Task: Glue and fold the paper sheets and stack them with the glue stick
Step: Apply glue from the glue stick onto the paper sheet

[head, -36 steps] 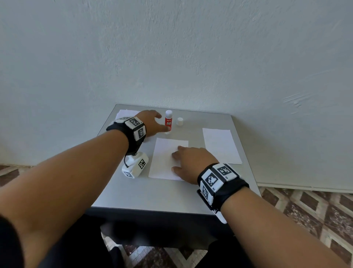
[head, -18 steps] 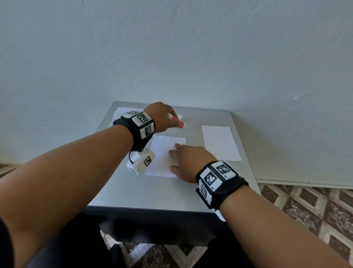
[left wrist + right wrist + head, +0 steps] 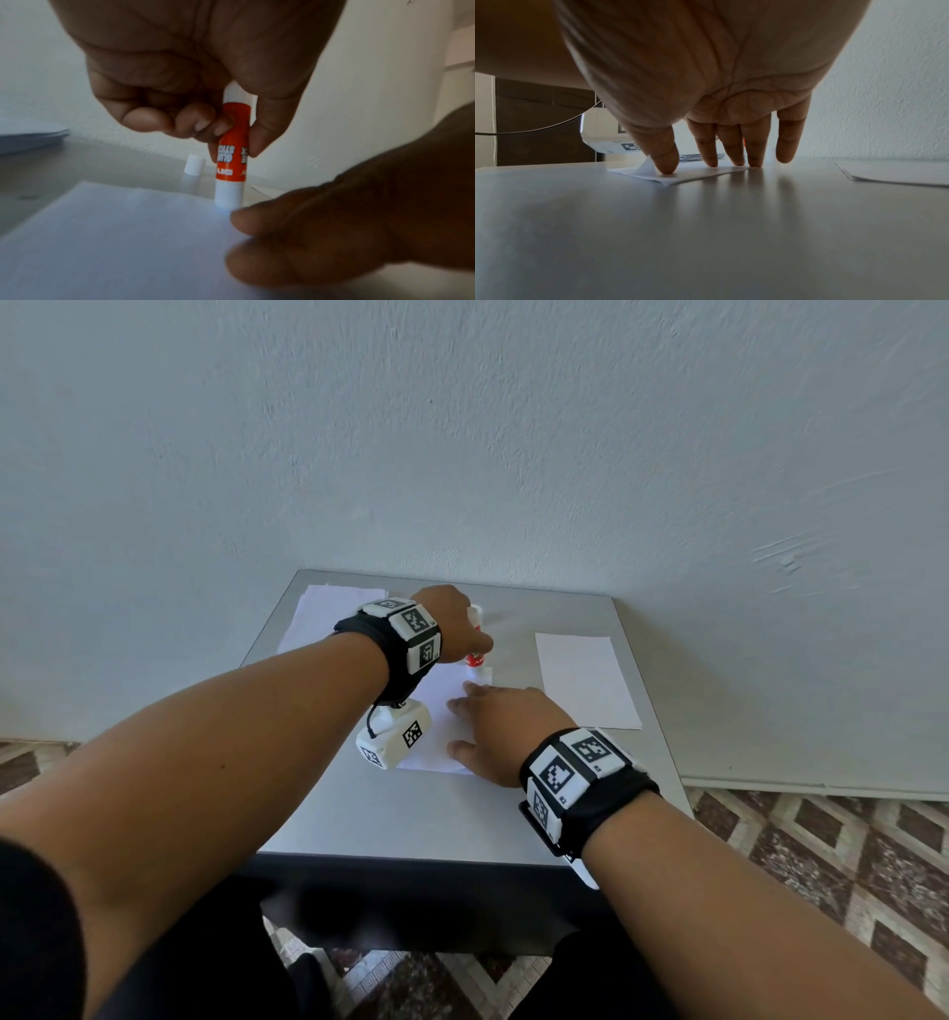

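1. One glue stick (image 3: pixel 232 154), one loose white cap (image 3: pixel 194 166) and three lots of paper lay on the grey surface (image 3: pixel 411 814): a middle sheet (image 3: pixel 441 711), a sheet (image 3: pixel 585 680) at the right edge, and a stack (image 3: pixel 318 613) at the far left corner; its count could not be told.
2. The left hand (image 3: pixel 452 624) gripped the glue stick upright, fingers (image 3: pixel 203 123) curled round its barrel, uncapped tip touching the middle sheet's far edge; the cap stood just beyond.
3. The right hand (image 3: pixel 506 731) lay spread, straight fingers (image 3: pixel 731 150) pressing the middle sheet's right side; the little finger touched the bare surface.
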